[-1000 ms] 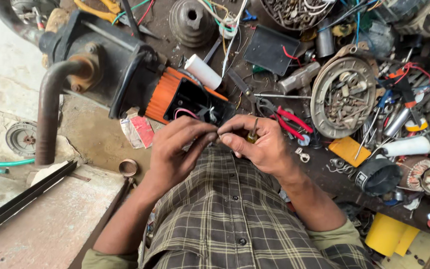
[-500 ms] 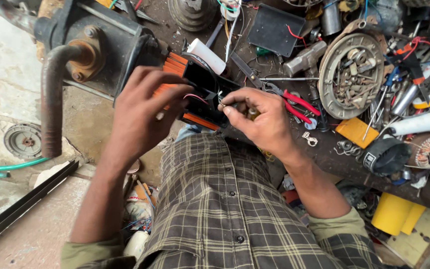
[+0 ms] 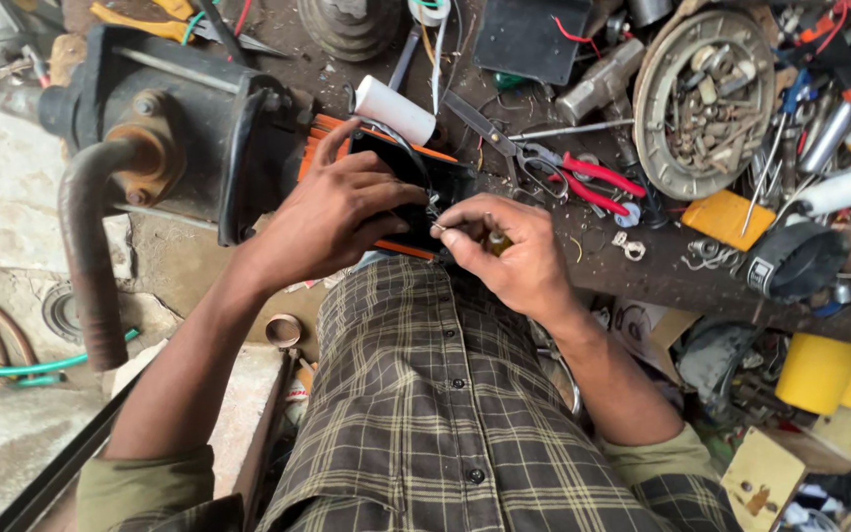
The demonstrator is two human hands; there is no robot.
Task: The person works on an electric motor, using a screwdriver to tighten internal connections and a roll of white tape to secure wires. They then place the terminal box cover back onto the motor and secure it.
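The left hand (image 3: 347, 212) covers much of the black and orange box (image 3: 416, 187); what the right hand (image 3: 504, 251) pinches is mostly hidden, its tip too small to tell. The round metal tray (image 3: 706, 99) is cut off by the top edge

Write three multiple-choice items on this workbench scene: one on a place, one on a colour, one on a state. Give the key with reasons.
1. Where do the red-handled pliers lie?
A. on the bench right of the hands
B. inside the round metal dish
C. on the floor by the pipe

2. What colour is the trim on the black boxy device being worked on?
A. blue
B. orange
C. white

3. What is the left hand doing?
A. hanging free off the bench
B. gripping the scissors
C. resting on the device, steadying it

Key: 1 A, they lie on the dark bench beyond the right hand; 2 B, orange edges show around its black body; 3 C, its palm and fingers lie on the device.
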